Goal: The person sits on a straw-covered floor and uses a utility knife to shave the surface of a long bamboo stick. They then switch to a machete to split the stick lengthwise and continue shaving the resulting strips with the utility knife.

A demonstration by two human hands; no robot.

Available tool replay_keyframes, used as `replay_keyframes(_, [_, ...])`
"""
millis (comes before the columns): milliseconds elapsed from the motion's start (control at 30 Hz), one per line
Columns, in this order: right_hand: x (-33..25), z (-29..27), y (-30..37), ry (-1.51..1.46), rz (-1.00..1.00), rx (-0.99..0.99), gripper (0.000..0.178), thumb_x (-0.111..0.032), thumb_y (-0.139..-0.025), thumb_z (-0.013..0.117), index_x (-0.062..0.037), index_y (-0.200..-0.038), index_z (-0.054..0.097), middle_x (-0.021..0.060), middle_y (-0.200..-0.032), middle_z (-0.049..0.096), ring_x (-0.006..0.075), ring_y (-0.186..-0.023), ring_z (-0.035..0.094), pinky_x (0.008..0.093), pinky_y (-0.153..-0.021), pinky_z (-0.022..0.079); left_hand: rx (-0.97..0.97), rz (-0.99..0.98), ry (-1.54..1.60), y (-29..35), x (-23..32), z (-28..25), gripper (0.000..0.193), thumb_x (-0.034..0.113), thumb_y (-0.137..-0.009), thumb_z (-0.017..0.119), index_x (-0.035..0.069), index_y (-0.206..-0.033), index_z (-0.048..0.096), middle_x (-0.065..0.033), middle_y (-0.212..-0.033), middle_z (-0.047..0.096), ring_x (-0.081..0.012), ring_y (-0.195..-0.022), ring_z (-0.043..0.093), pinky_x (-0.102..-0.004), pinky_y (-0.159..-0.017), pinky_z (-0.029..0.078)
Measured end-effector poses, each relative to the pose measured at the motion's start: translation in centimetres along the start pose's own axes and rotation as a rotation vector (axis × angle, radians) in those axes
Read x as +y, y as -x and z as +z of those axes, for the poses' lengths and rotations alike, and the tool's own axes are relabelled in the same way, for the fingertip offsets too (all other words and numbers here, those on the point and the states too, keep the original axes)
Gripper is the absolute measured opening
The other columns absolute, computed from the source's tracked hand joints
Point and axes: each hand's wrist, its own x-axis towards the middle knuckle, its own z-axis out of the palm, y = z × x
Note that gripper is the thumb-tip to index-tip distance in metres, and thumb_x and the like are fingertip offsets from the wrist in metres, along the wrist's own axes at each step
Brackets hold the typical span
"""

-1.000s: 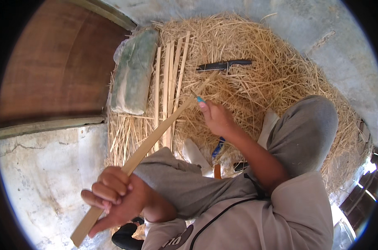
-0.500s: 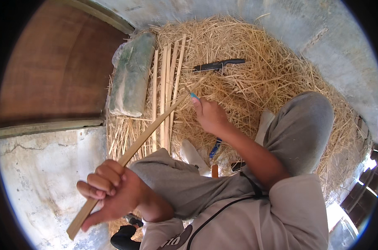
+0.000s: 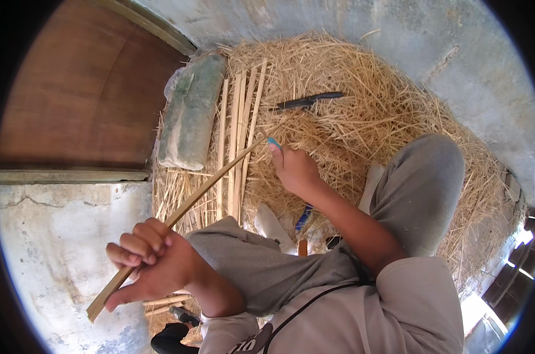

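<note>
Since earlier frame: our held wooden strip (image 3: pixel 214 180) rolled toward narrow edge. Straw pile (image 3: pixel 368 112) spreads widest. Green wrapped bundle (image 3: pixel 191 112) beside pale wooden slats (image 3: pixel 240 112). Strip slants past our left knee (image 3: pixel 226 239): left hand (image 3: pixel 158 259) fingers clenched round near end, far part passing right hand (image 3: pixel 297 168). Black knife (image 3: pixel 303 101) on straw. Right fingers grasp small blue-handled knife (image 3: pixel 273 142) at strip.

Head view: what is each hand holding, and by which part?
The left hand grips a long wooden strip near its lower-left end. The right hand holds a small blue-handled tool by its handle, mostly hidden in the grip.
</note>
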Motion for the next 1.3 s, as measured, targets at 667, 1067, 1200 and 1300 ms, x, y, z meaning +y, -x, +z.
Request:
replay_keyframes(667, [2.3, 2.2, -1.7, -0.115, 0.070, 0.088, 0.065, -0.055, -0.108, 0.033, -0.0023, -0.087, 0.065, 0.0132, -0.059, 0.055, 0.0298, -0.055, 0.061, 0.0475, -0.059, 0.053, 0.238, 0.056, -0.195, -0.5, -0.7, 1.5, 0.079, 0.092, -0.085, 0.034, 0.014, -0.070, 0.036, 0.0016, -0.053, 0.029, -0.0091, -0.045, 0.022, -0.0256, -0.043, 0.021])
replay_keyframes(1067, [11.7, 5.8, 1.2, 0.114, 0.115, -0.131, 0.055, -0.054, -0.104, 0.048, -0.0029, -0.090, 0.065, 0.0129, -0.066, 0.061, 0.0301, -0.066, 0.064, 0.0472, -0.063, 0.051, 0.328, 0.051, -0.166, -2.4, -0.5, -0.7, 0.078, 0.090, -0.086, 0.037, 0.013, -0.070, 0.038, 0.0020, -0.054, 0.031, -0.0097, -0.045, 0.024, -0.0256, -0.041, 0.022])
replay_keyframes(1200, [11.8, 3.5, -2.7, 0.210, 0.178, -0.105, 0.047, -0.043, -0.103, 0.051, -0.0001, -0.102, 0.069, 0.0199, -0.083, 0.070, 0.0389, -0.085, 0.071, 0.0535, -0.077, 0.055, 0.225, 0.039, -0.131, -2.1, -0.1, -2.4, 0.077, 0.088, -0.088, 0.037, 0.013, -0.072, 0.040, 0.0018, -0.054, 0.033, -0.0098, -0.045, 0.025, -0.0254, -0.042, 0.023])
replay_keyframes(1300, [12.5, 0.2, -9.5, 0.329, 0.112, 0.119, 0.036, -0.033, -0.100, 0.058, 0.0007, -0.103, 0.068, 0.0191, -0.088, 0.072, 0.0362, -0.090, 0.070, 0.0511, -0.078, 0.056, 0.169, 0.023, -0.060, -2.4, -0.3, -2.2, 0.076, 0.086, -0.088, 0.040, 0.012, -0.072, 0.041, 0.0022, -0.055, 0.033, -0.0094, -0.045, 0.026, -0.0252, -0.042, 0.023])
